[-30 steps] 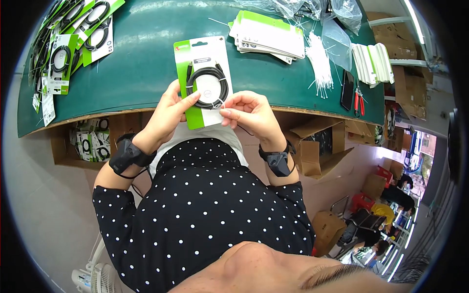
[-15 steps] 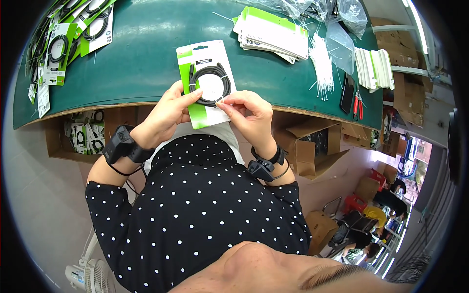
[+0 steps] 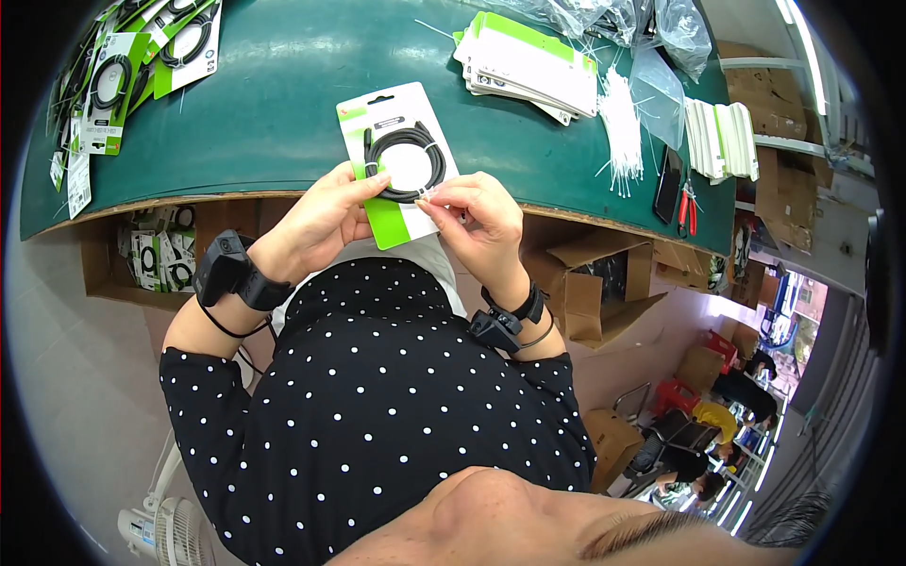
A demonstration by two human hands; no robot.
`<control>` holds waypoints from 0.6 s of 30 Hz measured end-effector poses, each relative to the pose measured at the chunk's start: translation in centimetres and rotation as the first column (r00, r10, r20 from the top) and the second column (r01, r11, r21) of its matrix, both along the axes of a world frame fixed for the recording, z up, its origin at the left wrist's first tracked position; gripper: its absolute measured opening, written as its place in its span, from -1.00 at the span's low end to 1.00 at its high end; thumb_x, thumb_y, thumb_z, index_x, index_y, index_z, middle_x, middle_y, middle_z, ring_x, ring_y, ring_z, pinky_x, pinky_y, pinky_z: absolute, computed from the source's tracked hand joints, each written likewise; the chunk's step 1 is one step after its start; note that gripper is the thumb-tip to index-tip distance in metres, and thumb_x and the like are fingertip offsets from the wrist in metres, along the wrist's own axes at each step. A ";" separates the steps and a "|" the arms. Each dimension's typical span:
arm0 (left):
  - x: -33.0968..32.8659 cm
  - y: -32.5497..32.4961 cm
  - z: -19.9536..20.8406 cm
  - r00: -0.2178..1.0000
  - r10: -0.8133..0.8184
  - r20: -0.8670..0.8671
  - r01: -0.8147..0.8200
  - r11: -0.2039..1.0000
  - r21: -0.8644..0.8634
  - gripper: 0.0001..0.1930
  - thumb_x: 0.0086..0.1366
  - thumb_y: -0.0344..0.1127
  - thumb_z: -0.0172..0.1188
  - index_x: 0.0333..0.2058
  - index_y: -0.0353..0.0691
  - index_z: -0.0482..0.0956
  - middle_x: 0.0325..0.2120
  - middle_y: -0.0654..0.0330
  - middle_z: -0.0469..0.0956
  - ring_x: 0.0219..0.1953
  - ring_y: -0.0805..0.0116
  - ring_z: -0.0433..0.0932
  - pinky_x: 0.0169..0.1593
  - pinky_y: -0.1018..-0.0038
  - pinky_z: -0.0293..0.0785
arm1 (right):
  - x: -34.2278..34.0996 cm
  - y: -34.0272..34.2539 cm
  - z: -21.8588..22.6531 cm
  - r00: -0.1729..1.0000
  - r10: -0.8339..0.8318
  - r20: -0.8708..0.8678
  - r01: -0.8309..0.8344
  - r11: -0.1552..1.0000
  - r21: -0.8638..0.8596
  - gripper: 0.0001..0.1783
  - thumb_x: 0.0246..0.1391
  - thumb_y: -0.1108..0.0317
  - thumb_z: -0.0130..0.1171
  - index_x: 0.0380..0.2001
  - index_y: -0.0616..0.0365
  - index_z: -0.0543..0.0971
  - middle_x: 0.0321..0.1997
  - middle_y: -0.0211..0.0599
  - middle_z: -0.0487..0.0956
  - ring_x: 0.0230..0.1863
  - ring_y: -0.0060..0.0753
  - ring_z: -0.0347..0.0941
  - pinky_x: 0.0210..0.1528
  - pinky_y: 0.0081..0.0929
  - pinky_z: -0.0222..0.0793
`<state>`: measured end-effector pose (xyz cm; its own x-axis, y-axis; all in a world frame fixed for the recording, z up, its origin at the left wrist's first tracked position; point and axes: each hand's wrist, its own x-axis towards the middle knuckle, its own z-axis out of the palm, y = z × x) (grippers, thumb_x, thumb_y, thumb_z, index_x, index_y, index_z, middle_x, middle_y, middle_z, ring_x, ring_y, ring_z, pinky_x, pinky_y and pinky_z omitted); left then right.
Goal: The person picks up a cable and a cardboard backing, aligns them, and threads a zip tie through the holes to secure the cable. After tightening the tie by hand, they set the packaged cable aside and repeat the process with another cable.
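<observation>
A white and green backing card (image 3: 412,226) is tilted in front of me above the table's front edge. On it lies a coiled black cable (image 3: 437,170), bound by small white ties. My left hand (image 3: 330,212) grips the card's left side, its thumb resting on the card by the coil. At the coil's lower right, my right hand (image 3: 477,219) is closed in a pinch on a white cable tie (image 3: 424,192). The tie's end is mostly hidden by the fingertips.
Carded cables (image 3: 109,90) pile up at the far left of the green table (image 3: 274,104). Blank cards (image 3: 533,71), loose white ties (image 3: 620,127), a card stack (image 3: 719,141), a phone (image 3: 668,184) and red-handled cutters (image 3: 687,209) lie rightward. Open cardboard boxes (image 3: 599,292) stand below.
Both hands and the card keep nearly the same place. The right fingers still pinch at the coil's lower right, with only a slight shift. The whole view has moved a little.
</observation>
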<state>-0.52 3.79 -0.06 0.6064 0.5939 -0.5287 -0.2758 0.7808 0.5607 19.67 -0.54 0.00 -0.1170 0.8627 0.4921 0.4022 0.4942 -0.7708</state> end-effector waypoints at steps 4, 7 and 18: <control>-0.1 0.0 0.1 1.000 -0.018 0.018 0.018 1.000 -0.016 -0.62 0.39 -0.20 0.06 0.08 -0.23 0.26 -0.06 0.16 0.51 -0.09 0.38 0.59 -0.06 0.40 0.59 | 0.1 0.0 -0.1 0.999 0.010 -0.032 -0.010 1.000 -0.016 -0.80 -0.16 0.66 0.36 -0.42 0.24 0.59 -0.36 -0.26 0.60 -0.46 -0.65 0.45 -0.55 -0.75 0.26; -0.1 -0.2 0.1 1.000 0.011 0.018 -0.011 1.000 -0.008 -0.62 0.39 -0.22 0.07 0.09 -0.21 0.25 -0.02 0.12 0.48 -0.01 0.32 0.55 0.02 0.33 0.56 | 0.1 -0.2 -0.1 0.999 0.012 -0.048 -0.013 0.999 -0.038 -0.80 -0.16 0.66 0.36 -0.42 0.24 0.59 -0.36 -0.26 0.60 -0.46 -0.65 0.44 -0.55 -0.76 0.26; 0.2 -0.1 0.1 0.999 0.039 0.002 -0.039 0.997 0.065 -0.59 0.38 -0.25 0.08 0.12 -0.21 0.22 0.00 0.13 0.46 -0.01 0.32 0.55 0.03 0.32 0.56 | 0.2 -0.2 -0.1 1.000 0.005 -0.029 -0.007 0.999 -0.042 -0.81 -0.15 0.64 0.36 -0.41 0.24 0.59 -0.36 -0.27 0.60 -0.48 -0.68 0.42 -0.54 -0.77 0.25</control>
